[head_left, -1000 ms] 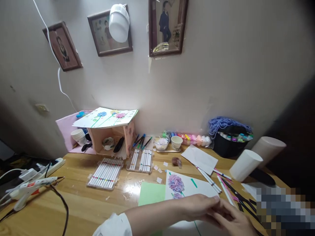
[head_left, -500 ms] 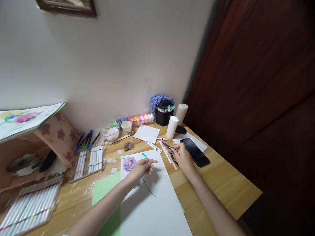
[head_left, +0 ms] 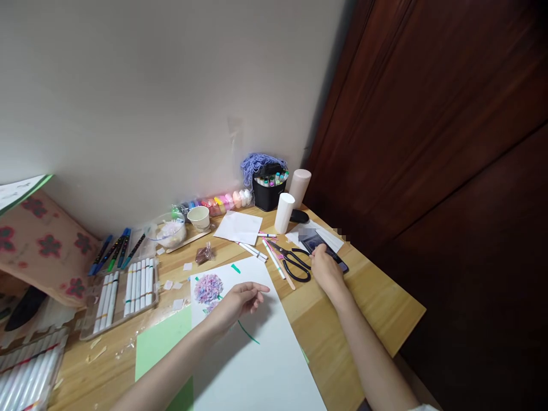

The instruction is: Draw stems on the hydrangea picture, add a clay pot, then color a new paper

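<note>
Plain grey-white wall (head_left: 171, 85): closes the far side of the scene.
Dark red-brown wooden panel (head_left: 449, 142): stands to your right, past the table end.
Light-brown wood-grain table (head_left: 355, 337): crowded along the wall; its near right corner lies beyond your right forearm.
White drawing sheet with violet flowers and green stem (head_left: 265, 371): flat, overlapping a pale green sheet (head_left: 162, 342); may crease or shift if your left forearm drags on it.
Your bare left hand (head_left: 240, 301): above the drawing, fingers part-curled, apart, nothing visibly held; may smear the drawing if lowered carelessly.
Your bare right hand (head_left: 329, 273): fingers at the flat black smartphone (head_left: 314, 242); you cannot tell whether they clamp it or only touch it.
Smartphone: right of the drawing, overlapping loose white papers (head_left: 336, 244); may slide with them if pushed sideways.
Black-handled metal scissors (head_left: 284, 253): just left of your right hand; a leftward swing may snag the handle loops.
Small white paper scraps (head_left: 177, 305): loose; a sweeping arm may scatter them.
</note>
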Available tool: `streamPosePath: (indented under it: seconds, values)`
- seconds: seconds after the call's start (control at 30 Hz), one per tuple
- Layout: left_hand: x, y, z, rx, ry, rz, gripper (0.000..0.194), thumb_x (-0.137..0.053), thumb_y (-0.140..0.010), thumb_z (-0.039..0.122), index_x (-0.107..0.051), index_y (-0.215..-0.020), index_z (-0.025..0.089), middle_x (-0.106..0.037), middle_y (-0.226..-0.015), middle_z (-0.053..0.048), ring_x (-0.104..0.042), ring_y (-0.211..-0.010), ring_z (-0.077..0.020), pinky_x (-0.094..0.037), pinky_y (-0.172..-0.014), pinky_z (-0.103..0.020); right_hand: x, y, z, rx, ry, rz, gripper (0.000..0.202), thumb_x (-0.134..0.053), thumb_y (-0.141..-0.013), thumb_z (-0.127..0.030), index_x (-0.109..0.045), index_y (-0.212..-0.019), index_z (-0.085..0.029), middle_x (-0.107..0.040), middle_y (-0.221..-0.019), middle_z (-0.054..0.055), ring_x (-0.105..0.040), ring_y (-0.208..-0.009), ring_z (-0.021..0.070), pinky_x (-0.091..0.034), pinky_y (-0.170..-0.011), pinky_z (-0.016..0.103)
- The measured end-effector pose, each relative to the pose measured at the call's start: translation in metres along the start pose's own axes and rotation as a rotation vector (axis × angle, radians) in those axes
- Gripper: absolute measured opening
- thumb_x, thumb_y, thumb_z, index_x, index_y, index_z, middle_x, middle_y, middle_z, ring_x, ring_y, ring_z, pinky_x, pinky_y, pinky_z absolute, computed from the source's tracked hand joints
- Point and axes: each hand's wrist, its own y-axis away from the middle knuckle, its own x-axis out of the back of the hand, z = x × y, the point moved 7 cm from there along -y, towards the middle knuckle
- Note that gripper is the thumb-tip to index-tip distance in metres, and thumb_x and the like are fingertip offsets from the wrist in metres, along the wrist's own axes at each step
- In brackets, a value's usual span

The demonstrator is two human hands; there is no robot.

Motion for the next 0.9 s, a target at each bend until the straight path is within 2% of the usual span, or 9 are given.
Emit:
streamPosePath:
  seconds: [0.13, 0.2, 0.3, 0.37, 0.43, 0.53, 0.63, 0.8, 0.9]
  values:
    - [-0.004, -0.001, -0.010, 0.037, 0.050, -0.024, 0.016, -0.064, -0.078, 0.022, -0.070, -0.085, 0.009, -0.060, -0.073, -0.004, -0.049, -0.060, -0.0083, -0.036, -0.056, -0.019, 0.011, 0.007, -0.013, 0.059, -0.052, 0.091, 0.013, -0.039, -0.092, -0.020, -0.046, -0.101, -0.014, -0.066, -0.094, 0.016, -0.065, -0.084, 0.0238, -0.044, -0.067, 0.031]
    - [-0.009, -0.003, -0.017, 0.073, 0.088, -0.045, 0.023, -0.058, -0.083, 0.028, -0.069, -0.088, 0.008, -0.062, -0.078, -0.007, -0.053, -0.066, -0.0105, -0.040, -0.061, -0.021, 0.012, 0.021, -0.032, 0.177, -0.162, 0.132, 0.015, -0.037, -0.094, -0.028, -0.045, -0.102, -0.017, -0.065, -0.097, 0.011, -0.063, -0.083, 0.0198, -0.045, -0.068, 0.028]
    - [-0.020, -0.004, -0.024, 0.119, 0.276, -0.109, 0.040, -0.049, -0.089, 0.041, -0.065, -0.093, 0.005, -0.064, -0.091, -0.014, -0.060, -0.083, -0.0168, -0.045, -0.078, -0.026, 0.002, 0.061, -0.077, 0.539, -0.536, 0.069, 0.018, -0.038, -0.093, -0.031, -0.049, -0.100, -0.018, -0.062, -0.091, 0.007, -0.059, -0.073, 0.0163, -0.047, -0.066, 0.028]
    - [-0.026, -0.004, -0.021, 0.084, 0.446, -0.157, 0.049, -0.043, -0.090, 0.048, -0.062, -0.098, 0.004, -0.063, -0.099, -0.016, -0.060, -0.097, -0.0210, -0.043, -0.089, -0.029, -0.014, 0.094, -0.107, 0.793, -0.556, -0.069, 0.020, -0.041, -0.091, -0.027, -0.052, -0.105, -0.018, -0.060, -0.101, 0.009, -0.057, -0.088, 0.0191, -0.048, -0.078, 0.032]
    - [-0.026, -0.004, -0.013, 0.022, 0.557, -0.178, 0.054, -0.040, -0.089, 0.053, -0.060, -0.103, 0.005, -0.063, -0.105, -0.017, -0.057, -0.106, -0.0246, -0.041, -0.095, -0.033, -0.031, 0.119, -0.125, 0.930, -0.434, -0.130, 0.030, -0.044, -0.089, -0.024, -0.051, -0.117, -0.018, -0.059, -0.112, 0.010, -0.052, -0.102, 0.0234, -0.045, -0.088, 0.039]
    - [-0.018, -0.004, -0.003, -0.047, 0.610, -0.143, 0.060, -0.037, -0.088, 0.056, -0.056, -0.114, 0.006, -0.061, -0.112, -0.017, -0.050, -0.118, -0.0275, -0.038, -0.100, -0.038, -0.048, 0.134, -0.136, 1.007, -0.269, -0.131, 0.047, -0.046, -0.088, -0.026, -0.040, -0.134, -0.015, -0.052, -0.130, 0.012, -0.043, -0.118, 0.0265, -0.036, -0.102, 0.045]
    - [-0.012, -0.003, 0.003, -0.067, 0.583, -0.108, 0.058, -0.036, -0.089, 0.054, -0.055, -0.118, 0.007, -0.060, -0.115, -0.017, -0.048, -0.121, -0.0268, -0.037, -0.102, -0.038, -0.050, 0.129, -0.136, 1.046, -0.202, -0.075, 0.048, -0.039, -0.091, -0.023, -0.036, -0.138, -0.013, -0.045, -0.140, 0.012, -0.036, -0.130, 0.0240, -0.029, -0.110, 0.044]
    - [-0.003, -0.003, -0.003, -0.057, 0.436, 0.041, 0.019, -0.050, -0.090, 0.022, -0.064, -0.099, 0.012, -0.065, -0.099, -0.008, -0.062, -0.096, -0.0155, -0.044, -0.096, -0.029, -0.041, 0.104, -0.126, 0.978, -0.248, -0.036, 0.039, -0.033, -0.094, -0.018, -0.046, -0.131, -0.017, -0.050, -0.136, 0.009, -0.038, -0.131, 0.0234, -0.026, -0.111, 0.051]
    - [0.000, -0.002, -0.002, -0.059, 0.385, 0.054, 0.013, -0.058, -0.084, 0.010, -0.067, -0.093, 0.007, -0.068, -0.093, -0.009, -0.064, -0.089, -0.0146, -0.046, -0.093, -0.027, -0.031, 0.099, -0.120, 0.993, -0.441, -0.094, 0.037, -0.037, -0.094, -0.019, -0.048, -0.129, -0.019, -0.051, -0.135, 0.009, -0.041, -0.129, 0.0209, -0.034, -0.108, 0.044]
